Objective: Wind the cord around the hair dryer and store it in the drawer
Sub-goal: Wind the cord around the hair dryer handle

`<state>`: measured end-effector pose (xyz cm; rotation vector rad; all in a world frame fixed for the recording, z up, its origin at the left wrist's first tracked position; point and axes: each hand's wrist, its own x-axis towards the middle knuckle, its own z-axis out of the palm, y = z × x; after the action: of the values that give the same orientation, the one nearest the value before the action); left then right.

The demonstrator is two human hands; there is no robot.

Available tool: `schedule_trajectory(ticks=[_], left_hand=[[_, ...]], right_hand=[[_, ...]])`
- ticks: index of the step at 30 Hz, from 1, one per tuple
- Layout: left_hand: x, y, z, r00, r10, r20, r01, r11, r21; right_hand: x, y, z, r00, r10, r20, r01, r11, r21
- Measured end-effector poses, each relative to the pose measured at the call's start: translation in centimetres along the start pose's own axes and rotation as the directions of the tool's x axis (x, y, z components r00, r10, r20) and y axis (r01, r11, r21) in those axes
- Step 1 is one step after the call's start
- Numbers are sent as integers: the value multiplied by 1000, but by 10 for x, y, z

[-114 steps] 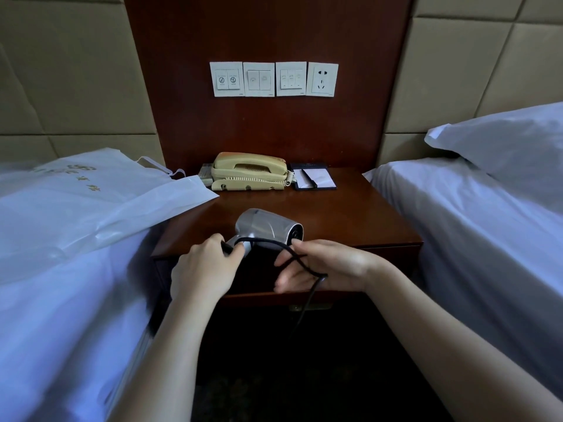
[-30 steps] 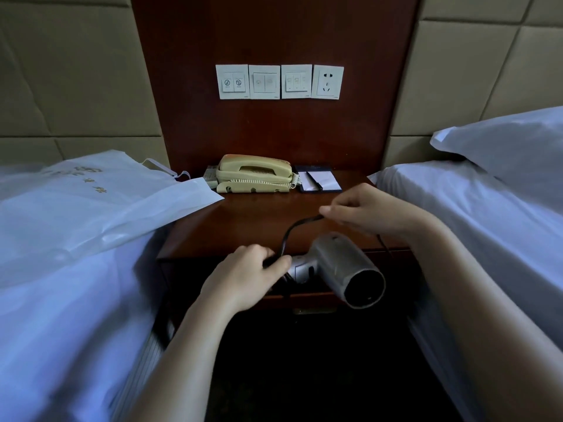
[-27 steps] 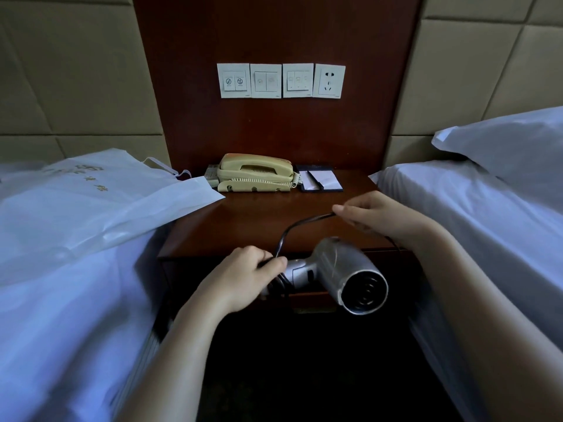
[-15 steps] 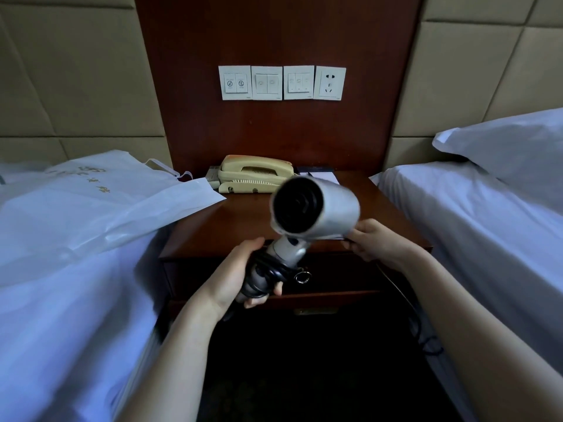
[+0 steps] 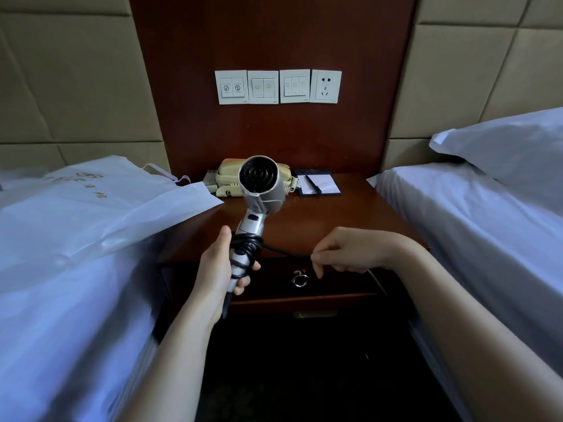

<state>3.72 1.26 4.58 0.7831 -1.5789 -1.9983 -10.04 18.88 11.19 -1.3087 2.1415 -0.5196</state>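
My left hand [image 5: 217,266] grips the handle of a silver hair dryer [image 5: 261,185], held upright over the nightstand's front edge with its round black grille facing me. Several turns of black cord [image 5: 245,246] wrap the handle just above my fingers. From there the cord runs taut to the right into my right hand [image 5: 347,252], which pinches it between thumb and fingers; the rest drops behind that wrist out of sight. Below my hands the nightstand drawer [image 5: 338,283] is closed, with a metal ring pull [image 5: 300,280] on its front.
On the dark wood nightstand [image 5: 335,217] sit a beige telephone [image 5: 227,178] and a notepad with pen [image 5: 318,185] at the back. A white plastic bag [image 5: 100,208] overhangs from the left bed. The right bed [image 5: 475,226] and a pillow flank it. Wall switches and a socket [image 5: 325,86] are above.
The dryer has swung from lying sideways to upright and moved back over the nightstand. My right hand dropped lower and to the right, drawing the cord out from the handle, with more turns on it.
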Motion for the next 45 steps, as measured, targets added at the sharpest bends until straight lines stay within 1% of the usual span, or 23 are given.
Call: schedule_trajectory(ticks=[2,3,5,7,8,9,11,12,14,16,18,19,21,23,25,28,32,36,38,40,42,43,45], left_hand=[[0,1,1,998,46,-32,-46,999,-2],[-2,2,2,995,83,-51,-81,996,32],[-7,2,3,982,169,-79,-156,977,148],[-7,-2,1,965,247,-87,-211,930,301],[-6,-4,0,955,286,-75,-234,888,395],[-5,-6,-1,944,327,-47,-258,819,513],[-4,-8,0,925,377,35,-284,630,723],[-7,-7,2,920,387,65,-286,548,786],[-12,-7,5,925,362,114,-286,468,836],[-14,-9,7,934,321,156,-295,450,843],[-15,-9,8,932,301,201,-321,432,843],[-15,-9,9,926,300,227,-341,415,843],[-19,-6,13,912,298,283,-380,347,858],[-25,-3,20,902,297,314,-395,270,878],[-29,-1,27,904,272,331,-393,219,893],[-30,1,31,905,239,351,-404,231,885],[-33,-2,36,898,251,360,-414,208,886],[-36,-1,41,899,263,350,-392,127,911],[-38,1,41,889,270,370,-399,59,915],[-39,1,37,876,275,396,-417,18,909],[-39,1,33,877,267,399,-425,43,904],[-39,2,29,883,259,390,-425,91,901],[-37,5,24,902,222,370,-420,256,871]], right_hand=[[-6,-15,-3,999,-44,-9,43,995,-90],[-8,-22,-3,997,-76,-21,72,988,-139],[-11,-32,-3,989,-138,-56,123,970,-208],[-12,-41,0,974,-193,-116,161,958,-239],[-12,-45,2,964,-218,-151,175,951,-253],[-12,-47,2,953,-239,-186,185,946,-266],[-15,-52,1,920,-289,-264,213,936,-281],[-18,-54,-2,895,-315,-317,231,933,-275],[-22,-56,-7,829,-343,-442,253,934,-252],[-22,-54,-9,767,-345,-541,250,937,-243],[-17,-50,-8,720,-340,-605,243,940,-238],[-15,-49,-7,702,-339,-627,247,941,-232],[-14,-46,-8,677,-340,-653,258,940,-222],[-15,-48,-10,660,-363,-658,283,931,-230],[-18,-53,-9,655,-396,-643,307,918,-252],[-22,-62,-4,663,-432,-612,324,902,-286],[-24,-70,4,652,-469,-596,346,883,-318],[-18,-66,5,639,-475,-606,350,880,-321],[-14,-58,2,638,-448,-626,325,894,-308],[-7,-41,-4,633,-395,-665,299,918,-260],[0,-19,-9,654,-307,-692,268,949,-168],[2,-9,-11,679,-263,-686,256,960,-115],[4,9,-11,745,-189,-640,254,967,10]])
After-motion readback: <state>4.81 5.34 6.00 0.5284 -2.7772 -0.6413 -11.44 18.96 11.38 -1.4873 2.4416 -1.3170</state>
